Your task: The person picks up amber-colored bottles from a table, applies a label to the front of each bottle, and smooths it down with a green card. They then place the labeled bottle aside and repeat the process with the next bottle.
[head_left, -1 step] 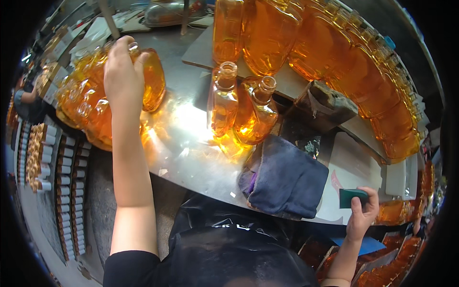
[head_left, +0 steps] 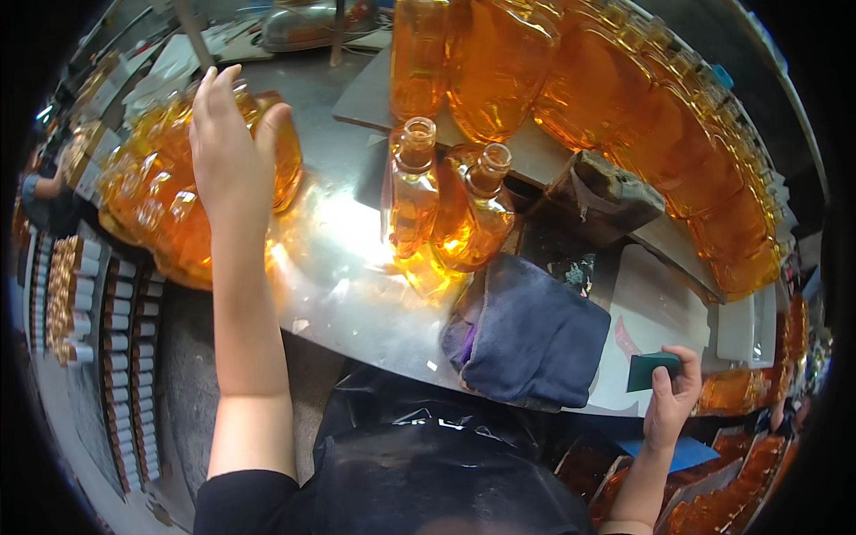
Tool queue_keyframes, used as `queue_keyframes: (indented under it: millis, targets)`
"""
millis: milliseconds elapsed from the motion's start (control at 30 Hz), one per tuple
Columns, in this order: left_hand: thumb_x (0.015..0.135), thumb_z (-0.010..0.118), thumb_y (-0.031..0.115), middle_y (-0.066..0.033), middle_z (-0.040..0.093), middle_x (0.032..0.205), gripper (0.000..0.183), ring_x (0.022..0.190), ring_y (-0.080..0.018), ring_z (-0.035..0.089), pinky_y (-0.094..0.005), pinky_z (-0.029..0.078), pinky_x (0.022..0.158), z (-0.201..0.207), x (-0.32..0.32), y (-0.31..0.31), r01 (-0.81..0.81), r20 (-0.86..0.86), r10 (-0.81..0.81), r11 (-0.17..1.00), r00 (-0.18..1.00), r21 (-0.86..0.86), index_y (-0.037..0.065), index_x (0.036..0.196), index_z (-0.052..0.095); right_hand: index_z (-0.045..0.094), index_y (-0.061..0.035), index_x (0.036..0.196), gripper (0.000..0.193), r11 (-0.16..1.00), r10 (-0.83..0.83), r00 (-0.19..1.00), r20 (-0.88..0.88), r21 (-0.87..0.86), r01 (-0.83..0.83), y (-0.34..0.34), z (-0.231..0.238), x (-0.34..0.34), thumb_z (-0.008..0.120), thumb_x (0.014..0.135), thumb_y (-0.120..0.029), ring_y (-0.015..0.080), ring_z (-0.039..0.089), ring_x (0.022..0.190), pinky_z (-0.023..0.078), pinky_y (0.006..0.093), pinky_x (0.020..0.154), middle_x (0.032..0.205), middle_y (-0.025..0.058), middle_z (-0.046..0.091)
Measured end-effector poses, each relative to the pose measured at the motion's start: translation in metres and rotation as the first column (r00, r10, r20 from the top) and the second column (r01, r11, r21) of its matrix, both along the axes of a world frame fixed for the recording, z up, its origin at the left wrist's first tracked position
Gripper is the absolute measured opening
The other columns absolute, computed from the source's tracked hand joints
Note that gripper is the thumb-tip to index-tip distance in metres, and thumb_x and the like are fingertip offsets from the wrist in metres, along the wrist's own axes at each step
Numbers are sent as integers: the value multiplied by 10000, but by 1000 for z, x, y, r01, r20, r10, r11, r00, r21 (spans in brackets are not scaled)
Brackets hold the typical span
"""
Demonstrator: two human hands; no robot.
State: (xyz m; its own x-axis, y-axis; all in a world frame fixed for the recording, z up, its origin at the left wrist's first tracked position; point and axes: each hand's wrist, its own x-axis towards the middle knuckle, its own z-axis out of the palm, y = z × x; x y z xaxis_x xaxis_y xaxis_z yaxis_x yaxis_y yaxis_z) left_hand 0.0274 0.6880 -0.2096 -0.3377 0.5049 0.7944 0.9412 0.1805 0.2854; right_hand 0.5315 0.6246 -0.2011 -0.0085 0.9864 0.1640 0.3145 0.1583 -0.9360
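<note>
My left hand (head_left: 230,147) reaches over the cluster of amber-filled glass bottles (head_left: 160,209) at the left of the metal table. Its fingers are stretched out and the thumb stands apart, next to the neck of the rightmost bottle (head_left: 288,165), which the hand partly hides. At the right, my right hand (head_left: 675,401) pinches a small flat dark-green squeegee-like piece (head_left: 649,373) between thumb and fingers. Two more amber bottles, one straight-sided (head_left: 412,201) and one curved (head_left: 477,214), stand uncapped mid-table. A folded dark-blue cloth pad (head_left: 544,334) lies nearer me.
Rows of amber bottles (head_left: 624,134) line the far right on a raised board. A dark worn block (head_left: 602,196) stands before them. White-and-gold cylinders (head_left: 76,299) fill racks at the left. Another person (head_left: 53,183) is at the far left.
My left hand's fingers have straightened and its thumb has spread a little from the bottle neck. The green piece in my right hand has tilted slightly. The view has shifted a bit.
</note>
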Motion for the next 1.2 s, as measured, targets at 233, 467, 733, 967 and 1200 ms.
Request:
queue_keyframes:
  millis: [233,467,733,967,1200]
  targets:
    - [703,876,278,-178,280,1546,1160,1409,-314,314,-405,249,1170,-71,127,-12,533,584,-463,844,666,62,41,1545,114,481,-54,1149,269,940,-132,889,-437,-340,-27,-13,-15,21,619,926,-115,164,554,888,492,340,818,972,68,542]
    - [889,637,107,-126,642,1031,312,930,-227,596,-333,472,852,-107,44,-34,351,818,-228,936,528,35,-36,1166,631,668,-4,880,353,884,-346,932,105,-297,362,-27,-48,91,480,1017,-271,75,446,484,339,228,493,512,-5,483]
    - [965,566,220,-144,598,1211,396,1046,-241,611,-350,508,903,-52,79,-91,637,818,-538,707,201,308,-39,1264,546,637,-132,1224,354,788,-194,181,964,43,614,-17,-73,175,570,910,-279,414,655,865,519,512,761,897,216,688]
    - [979,534,246,-171,601,1227,424,1068,-265,624,-367,521,909,27,225,-36,861,979,-201,491,-39,135,-41,1291,518,642,-85,1253,349,906,-133,448,884,-75,417,-32,-92,150,558,924,-167,416,627,901,494,454,777,979,241,653]
    - [974,600,279,-99,608,1202,443,1074,-164,597,-329,521,882,4,237,9,778,898,-168,450,-407,437,-12,1292,500,619,-57,1257,628,991,-122,316,941,97,94,-62,-78,137,793,696,-279,316,558,978,486,399,817,1110,108,607]
